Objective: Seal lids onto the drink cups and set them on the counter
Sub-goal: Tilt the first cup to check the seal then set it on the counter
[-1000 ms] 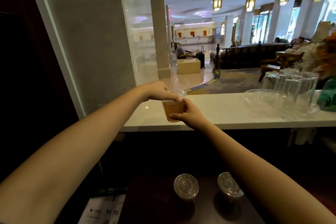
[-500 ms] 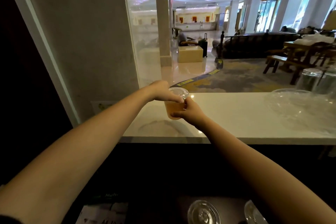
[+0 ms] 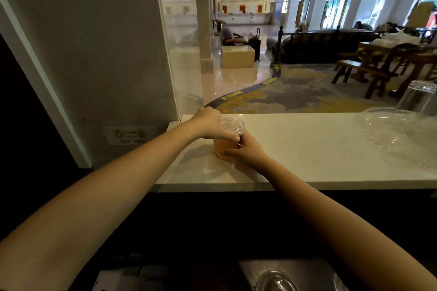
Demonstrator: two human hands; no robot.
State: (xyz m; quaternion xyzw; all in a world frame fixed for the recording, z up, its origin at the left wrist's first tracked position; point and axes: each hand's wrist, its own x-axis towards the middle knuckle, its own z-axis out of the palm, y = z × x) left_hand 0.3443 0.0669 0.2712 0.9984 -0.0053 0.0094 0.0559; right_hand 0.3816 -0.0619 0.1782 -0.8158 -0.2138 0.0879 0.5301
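Both hands gripping one cup (image 3: 224, 149) of amber drink, sitting on the counter (image 3: 307, 149). Left hand (image 3: 210, 125) fingers are curling over the lid (image 3: 233, 123) rim, thumb pressing its near edge. Right hand (image 3: 246, 151) fingers are wrapping the cup wall just below the left thumb, closed on it.

Hotel lobby drinks bar: white serving counter (image 3: 307, 149), reception desk (image 3: 243, 19), lounge sofa (image 3: 326, 47), suitcase (image 3: 256, 46).
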